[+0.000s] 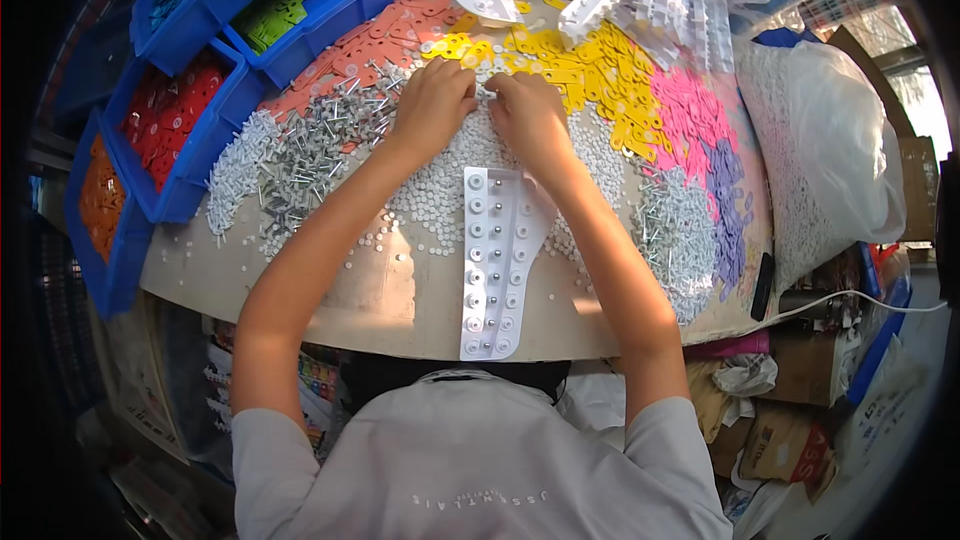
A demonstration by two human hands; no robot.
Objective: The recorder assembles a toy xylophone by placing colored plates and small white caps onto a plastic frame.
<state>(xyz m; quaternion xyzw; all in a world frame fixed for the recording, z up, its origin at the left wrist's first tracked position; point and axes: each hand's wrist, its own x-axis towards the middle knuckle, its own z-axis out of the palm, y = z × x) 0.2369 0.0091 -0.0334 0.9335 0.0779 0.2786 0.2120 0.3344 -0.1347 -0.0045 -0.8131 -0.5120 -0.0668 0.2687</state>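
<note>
My left hand is above the far middle of the table, its fingers curled and pressed together. Close beside it on the right, my right hand has its fingertips pinched inward. What either hand holds is too small or hidden to make out. Around and below both hands spreads a heap of small white round plastic pieces. Yellow flat plastic pieces lie just beyond the fingertips. Nearer to me, between my forearms, a white plastic holder lies lengthwise, with rows of round pieces and metal pins set in it.
Metal pins pile at left, near salmon flat pieces. Blue bins hold coloured pieces. Pink pieces, purple pieces and pale pins lie right, beside a clear plastic bag. White holders are stacked behind.
</note>
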